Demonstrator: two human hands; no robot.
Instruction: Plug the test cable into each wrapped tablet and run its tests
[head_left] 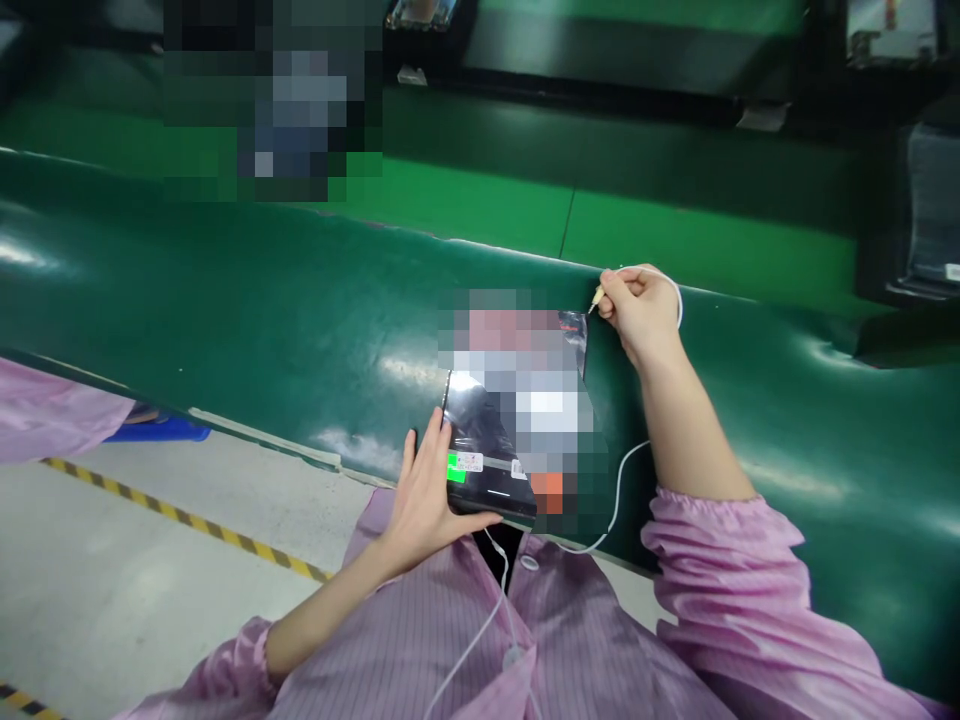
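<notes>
A glossy black flat panel (480,425) with small white labels and a bright green patch lies on the green bench. Much of its upper and right part is hidden by blurred blocks. My left hand (424,490) rests at its lower left corner, fingers stretched along the left edge and thumb spread along the bottom edge. Near the upper right corner, my right hand (641,305) pinches a small pale-yellow tool (598,295) with a thin dark tip. That tip points down at the corner; whether it touches cannot be made out. A white cord (679,300) loops around the right hand.
The green bench top (225,290) runs across the view. Beyond it lies a brighter green surface (480,180) with dark trays (930,220) at the right. At far left, a person's pink sleeve (60,405) shows. White cord (619,480) also hangs near my body.
</notes>
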